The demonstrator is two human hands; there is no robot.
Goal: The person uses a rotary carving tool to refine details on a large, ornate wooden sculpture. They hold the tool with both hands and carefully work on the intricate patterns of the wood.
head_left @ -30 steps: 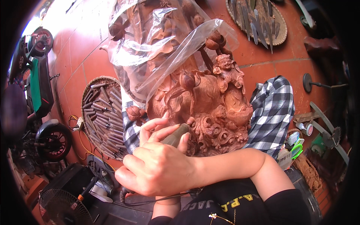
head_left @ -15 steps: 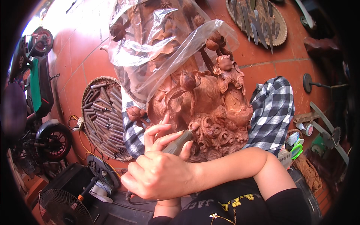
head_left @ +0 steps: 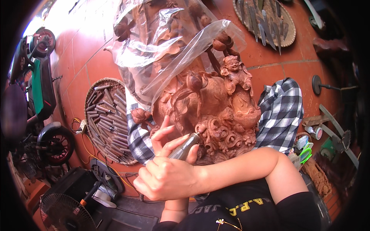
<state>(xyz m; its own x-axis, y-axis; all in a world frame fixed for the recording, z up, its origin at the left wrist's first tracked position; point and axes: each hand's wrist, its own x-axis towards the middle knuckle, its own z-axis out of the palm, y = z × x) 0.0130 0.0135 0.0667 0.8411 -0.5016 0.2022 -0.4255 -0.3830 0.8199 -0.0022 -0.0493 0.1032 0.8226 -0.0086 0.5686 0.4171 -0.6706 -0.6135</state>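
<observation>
Nearer the wooden carving [head_left: 213, 101], the left hand [head_left: 165, 149] pinches the grey handpiece [head_left: 185, 148], whose axis slants forward-right from those fingers, the right hand [head_left: 168, 177] curled behind.

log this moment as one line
left hand: fingers and thumb on gray handpiece; right hand: closed over its rear; tip: at wooden carving; plastic: partly over it
</observation>
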